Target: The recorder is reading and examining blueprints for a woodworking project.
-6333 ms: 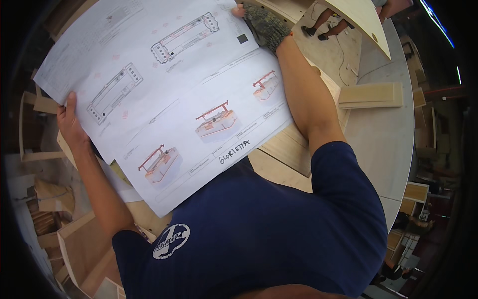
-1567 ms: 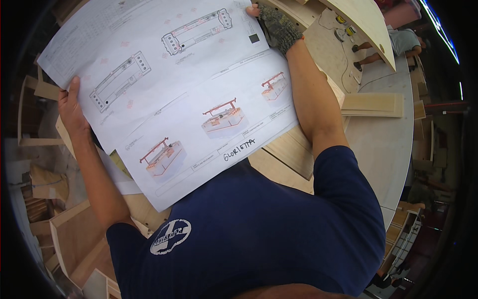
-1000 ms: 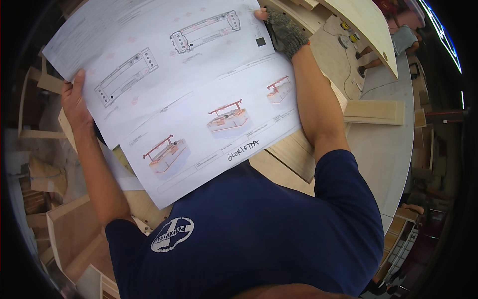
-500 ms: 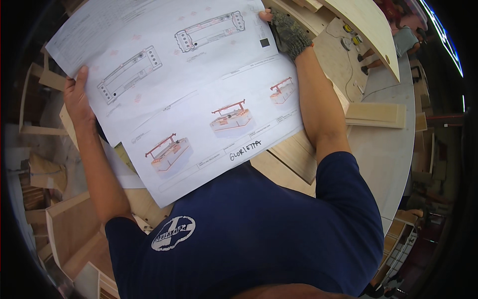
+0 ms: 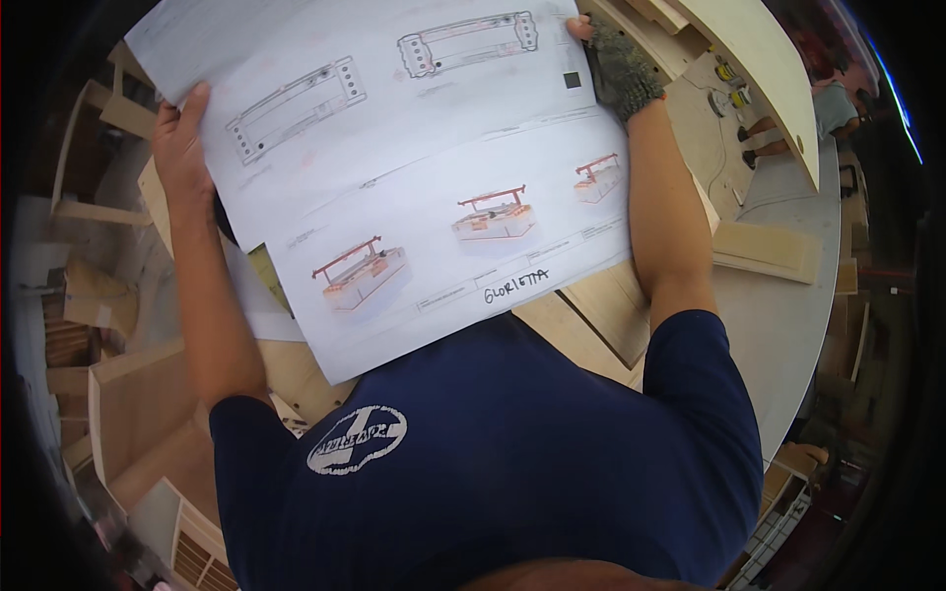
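Note:
A large white sheet of printed drawings (image 5: pixel 394 187) is spread between my two hands, in front of my chest. It bears outline plans in its upper half and three small coloured views of a counter-like unit lower down, plus some handwriting at the bottom edge. My bare left hand (image 5: pixel 184 148) pinches the sheet's left edge, thumb on the front and fingers partly behind it. My right hand (image 5: pixel 623 69), in a dark knitted fingerless glove, grips the upper right edge. The sheet's top runs out of view.
Pale wooden boards (image 5: pixel 764 251) lie on a grey tabletop (image 5: pixel 778 325) to my right. A curved wooden panel (image 5: pixel 764 59) stands at the far right, near another person's legs (image 5: pixel 769 143) and a corded power tool (image 5: pixel 724 98). Open wooden cabinet parts (image 5: pixel 138 424) are at my left.
The sheet and both hands have shifted right in view, and the sheet's lower edge sits slightly higher. Both hands keep their hold.

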`<state>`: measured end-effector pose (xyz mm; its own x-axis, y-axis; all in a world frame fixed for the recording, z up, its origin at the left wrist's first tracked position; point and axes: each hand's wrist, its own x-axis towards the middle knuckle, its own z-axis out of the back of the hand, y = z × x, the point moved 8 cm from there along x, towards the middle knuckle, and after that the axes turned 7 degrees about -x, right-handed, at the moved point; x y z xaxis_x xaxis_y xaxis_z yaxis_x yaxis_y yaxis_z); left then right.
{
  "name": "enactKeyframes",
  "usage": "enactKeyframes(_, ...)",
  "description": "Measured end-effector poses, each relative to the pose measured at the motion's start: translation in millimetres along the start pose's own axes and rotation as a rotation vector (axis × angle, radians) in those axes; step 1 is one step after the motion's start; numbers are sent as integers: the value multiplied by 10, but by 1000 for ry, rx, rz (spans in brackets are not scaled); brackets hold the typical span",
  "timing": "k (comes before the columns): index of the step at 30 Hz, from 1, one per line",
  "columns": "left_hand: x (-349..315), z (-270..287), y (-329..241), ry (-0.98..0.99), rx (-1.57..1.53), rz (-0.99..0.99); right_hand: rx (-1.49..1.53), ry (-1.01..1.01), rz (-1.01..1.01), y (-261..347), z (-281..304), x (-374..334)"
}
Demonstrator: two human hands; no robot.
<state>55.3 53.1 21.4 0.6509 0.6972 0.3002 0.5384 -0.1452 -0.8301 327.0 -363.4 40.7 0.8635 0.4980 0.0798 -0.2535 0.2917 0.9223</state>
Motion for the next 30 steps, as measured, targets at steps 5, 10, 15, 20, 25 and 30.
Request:
enactKeyframes(5, -3, 19, -2, 6, -8, -20, 153, 19, -13, -137, -32, 95)
enactKeyframes(10, -11, 4, -5, 0, 20, 13, 200, 89, -40, -194, -67, 129)
enactKeyframes(15, -22, -9, -20, 5, 9, 2, 226, 104, -59, -195, -94, 125)
enactKeyframes(20, -29, -23, -4, 13, -10, 7, 458, 215, -96, -133, -225, 69)
enactKeyframes(25, -12, -4, 9, 7, -13, 0, 515, 261, -23, -172, -200, 111)
enactKeyframes(30, -13, 7, 14, -4, 8, 19, -163, 4, 24, -90, 3, 101)
